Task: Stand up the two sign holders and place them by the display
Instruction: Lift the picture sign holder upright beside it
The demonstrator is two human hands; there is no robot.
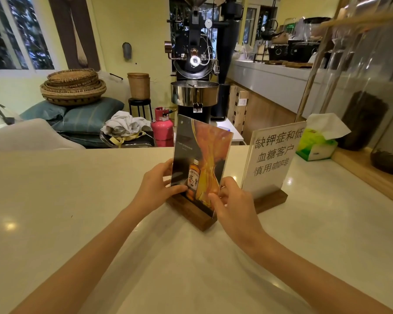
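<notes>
We have both hands on the picture sign [201, 162], which stands upright in its wooden base [191, 211] near the middle of the pale worktop [77, 200]. Our left hand [156, 186] pinches the left edge of the clear panel low down, thumb across the front and fingers curled behind. Our right hand [234, 205] closes round the lower right corner in the same way. Neither hand touches the base itself.

That, we judge, is the main risk. If we lift or push by the panel alone, it could slide out of the slot in the base, or the base could drag and tip the sign over. The text sign [271, 157] stands just beside it to the right, already upright on its own base [270, 201], and the two bases look almost touching, so a sideways shove could knock the second one. The green tissue pack [315, 143] sits behind that sign, close to the wooden ledge with the dark glass jars [363, 123], which we take to be the display.

The picture sign's long axis runs vertically, leaning slightly back at the top. Its printed face points toward us and a little to our left, with its base running diagonally, far-left to near-right. The text sign faces us more squarely.
</notes>
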